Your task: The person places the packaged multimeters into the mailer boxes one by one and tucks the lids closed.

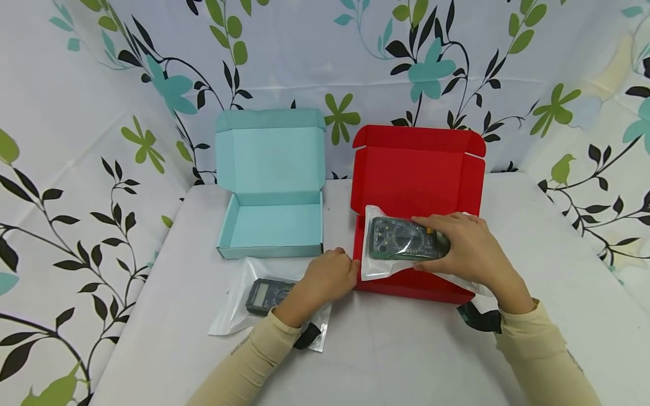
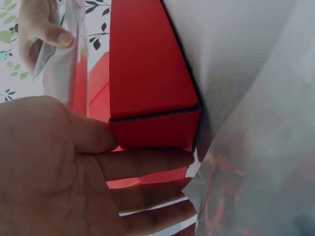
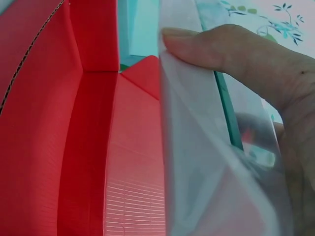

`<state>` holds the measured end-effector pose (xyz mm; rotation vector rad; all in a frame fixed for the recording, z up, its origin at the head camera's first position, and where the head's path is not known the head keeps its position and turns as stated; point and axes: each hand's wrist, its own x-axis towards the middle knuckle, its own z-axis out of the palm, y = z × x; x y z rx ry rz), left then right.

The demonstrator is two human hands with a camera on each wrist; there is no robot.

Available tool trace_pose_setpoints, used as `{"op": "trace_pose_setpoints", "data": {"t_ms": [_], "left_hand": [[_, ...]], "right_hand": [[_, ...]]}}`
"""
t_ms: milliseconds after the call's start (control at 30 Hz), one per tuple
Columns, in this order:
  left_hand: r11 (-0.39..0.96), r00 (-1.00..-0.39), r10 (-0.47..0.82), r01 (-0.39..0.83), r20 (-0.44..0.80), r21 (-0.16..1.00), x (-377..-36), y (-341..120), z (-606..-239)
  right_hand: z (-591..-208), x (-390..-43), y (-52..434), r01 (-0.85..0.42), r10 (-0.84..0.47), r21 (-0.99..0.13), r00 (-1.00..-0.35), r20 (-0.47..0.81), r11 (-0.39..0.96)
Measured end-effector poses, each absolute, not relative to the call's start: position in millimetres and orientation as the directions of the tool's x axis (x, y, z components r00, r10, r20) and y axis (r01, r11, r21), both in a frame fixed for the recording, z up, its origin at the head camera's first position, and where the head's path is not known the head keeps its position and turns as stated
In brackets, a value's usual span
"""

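My right hand (image 1: 469,248) grips a dark multimeter (image 1: 403,239) in a clear plastic bag (image 1: 374,270), holding it over the open red cardboard box (image 1: 418,180). In the right wrist view, the thumb (image 3: 211,46) presses on the bag's side, and the red box's inside (image 3: 83,147) lies beside it. My left hand (image 1: 330,276) is at the red box's front left corner. The left wrist view shows its thumb and index finger about the box's end wall (image 2: 155,130). Another bagged multimeter (image 1: 266,296) lies on the table by the left forearm, which partly covers it.
An open light-blue cardboard box (image 1: 271,251) stands to the left of the red one, its lid raised. Both boxes sit on a table with a white cloth (image 1: 386,349). Behind it hangs a leaf-and-flower patterned curtain (image 1: 294,51). Dark straps hang near both wrists.
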<state>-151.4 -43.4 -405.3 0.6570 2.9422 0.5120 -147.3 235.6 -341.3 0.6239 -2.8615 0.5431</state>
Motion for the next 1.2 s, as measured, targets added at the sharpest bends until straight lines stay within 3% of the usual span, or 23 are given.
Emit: {"op": "trace_pose_setpoints", "data": {"t_ms": [1200], "left_hand": [[0.834, -0.872, 0.488, 0.450, -0.045, 0.319, -158, -46, -406]], "right_hand": [[-367, -166, 236, -0.425, -0.390, -0.351, -0.905, 0.170, 0.834]]}}
